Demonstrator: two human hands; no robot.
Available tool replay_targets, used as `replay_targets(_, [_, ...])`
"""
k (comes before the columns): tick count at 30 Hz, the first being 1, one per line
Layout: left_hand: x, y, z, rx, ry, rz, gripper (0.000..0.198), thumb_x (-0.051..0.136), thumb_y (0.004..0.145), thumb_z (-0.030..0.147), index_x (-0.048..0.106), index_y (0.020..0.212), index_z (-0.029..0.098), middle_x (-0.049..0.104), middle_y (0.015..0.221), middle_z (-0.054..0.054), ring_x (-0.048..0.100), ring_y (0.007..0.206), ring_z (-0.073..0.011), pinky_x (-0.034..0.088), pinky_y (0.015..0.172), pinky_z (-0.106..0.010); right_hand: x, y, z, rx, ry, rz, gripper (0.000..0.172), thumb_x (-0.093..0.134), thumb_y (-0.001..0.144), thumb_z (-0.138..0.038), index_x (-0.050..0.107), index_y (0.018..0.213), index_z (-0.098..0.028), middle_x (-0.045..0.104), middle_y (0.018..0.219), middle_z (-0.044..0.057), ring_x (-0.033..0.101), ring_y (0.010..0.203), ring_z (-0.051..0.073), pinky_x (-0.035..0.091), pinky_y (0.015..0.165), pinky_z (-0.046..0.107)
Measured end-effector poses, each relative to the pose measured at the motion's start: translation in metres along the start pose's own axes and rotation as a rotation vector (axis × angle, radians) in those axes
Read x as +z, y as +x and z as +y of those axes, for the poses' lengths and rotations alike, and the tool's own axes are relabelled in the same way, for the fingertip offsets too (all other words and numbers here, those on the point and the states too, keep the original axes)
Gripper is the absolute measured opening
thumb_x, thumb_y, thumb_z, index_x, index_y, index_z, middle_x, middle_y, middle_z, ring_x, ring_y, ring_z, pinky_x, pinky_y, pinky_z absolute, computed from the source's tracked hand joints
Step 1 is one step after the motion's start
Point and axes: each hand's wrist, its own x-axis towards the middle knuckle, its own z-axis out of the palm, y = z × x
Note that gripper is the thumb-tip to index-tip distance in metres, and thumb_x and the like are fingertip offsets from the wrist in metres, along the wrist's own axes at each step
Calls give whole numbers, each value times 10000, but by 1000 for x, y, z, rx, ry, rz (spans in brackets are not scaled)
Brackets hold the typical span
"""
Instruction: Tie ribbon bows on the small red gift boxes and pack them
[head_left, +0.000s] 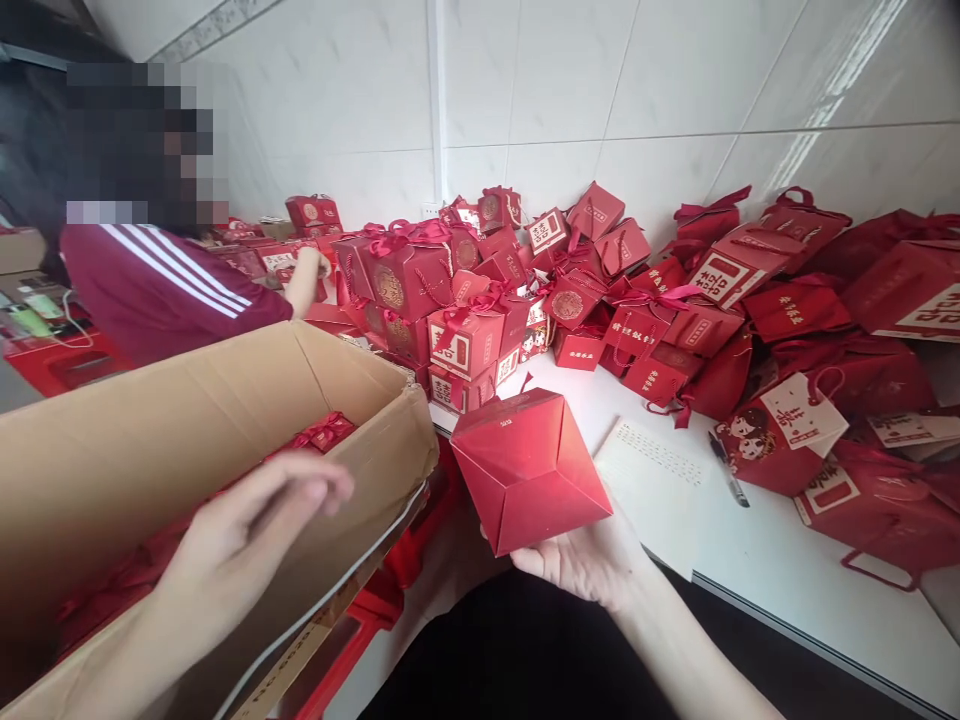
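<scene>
My right hand (577, 565) holds a red paper gift box (536, 470) from below, tilted so that its folded base faces me. Over the big cardboard carton (360, 385) on the left, my left hand (262, 510) hangs with loosely bent fingers and nothing visible in it; it is slightly blurred. Inside the carton lie red gift boxes with ribbons (326, 432), partly hidden by my left hand and forearm. Beyond the held box, stacked red gift boxes (465, 340) with ribbons and gold or white labels stand on the white table (765, 550).
More red gift boxes (780, 260) are heaped along the tiled wall (637, 90). A sheet with rows of small marks (652, 465) and a black marker (729, 470) lie on the table. At the left a co-worker in a maroon sleeve (180, 280) reaches toward boxes. A red stool (360, 620) supports the carton.
</scene>
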Motion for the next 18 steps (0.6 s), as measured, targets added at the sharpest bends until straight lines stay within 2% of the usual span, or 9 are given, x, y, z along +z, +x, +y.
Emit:
replay_targets(1, [2,11,10,16,-22,130,179,456,881,372,610,928,293,673,877,6,649,790,-172,548,713,-278,3,2,4,7,-1,2,627,357,807,-685,529,1100,-158,670,926,96,665,825,224,535,708,347])
replay_targets(3, [15,30,35,173,11,54,426,545,815,451,506,1195,262,580,1210,-45,555,1110,-231,464,955,-368,11,4,11,-7,-8,8,645,320,820,-683,529,1112,-147,672,963,111,670,837,231,530,746,365])
replay_targets(5, [33,47,58,281,85,-13,814,690,635,554,400,1316,214,461,1356,-96,445,1230,-303,387,1029,-438,17,4,17,-27,-20,3,639,322,827,-672,535,1115,-142,678,962,110,672,839,234,525,771,379])
replay_targets(6, [40,54,66,308,103,-41,848,707,606,562,404,1317,213,466,1354,-96,448,1226,-306,385,1026,-439,19,4,18,-27,-25,-9,624,334,830,-658,537,1116,-142,680,962,108,672,845,236,522,780,385])
replay_targets(9, [48,72,64,231,95,-41,457,609,751,486,570,1132,237,642,1117,-37,596,1030,-229,471,912,-359,19,1,21,-30,-8,-60,556,378,834,-610,550,1090,-147,683,962,98,668,852,229,518,791,387])
replay_targets(12, [43,84,44,85,119,249,228,473,864,345,634,956,212,685,935,-24,640,880,-185,487,840,-327,14,-4,21,-90,42,-77,479,428,819,-576,563,1036,-172,685,956,76,662,870,221,519,789,381])
replay_targets(15, [47,75,44,189,132,475,269,416,887,287,605,1053,189,649,1072,-64,597,1025,-200,429,944,-367,12,-6,20,-127,23,-57,488,429,820,-571,561,1057,-166,682,973,82,659,889,224,520,802,386])
replay_targets(17, [58,58,57,415,143,341,340,415,888,329,561,1156,178,603,1193,-85,516,1168,-229,321,1052,-430,13,-6,17,-189,-15,-50,495,393,838,-564,559,1078,-164,685,960,81,662,872,212,528,799,381])
replay_targets(18, [64,46,65,533,162,181,402,427,879,386,538,1199,168,573,1248,-99,472,1219,-256,254,1085,-475,14,-5,15,-241,-43,-42,475,381,849,-550,562,1073,-172,687,947,73,663,862,201,533,795,375])
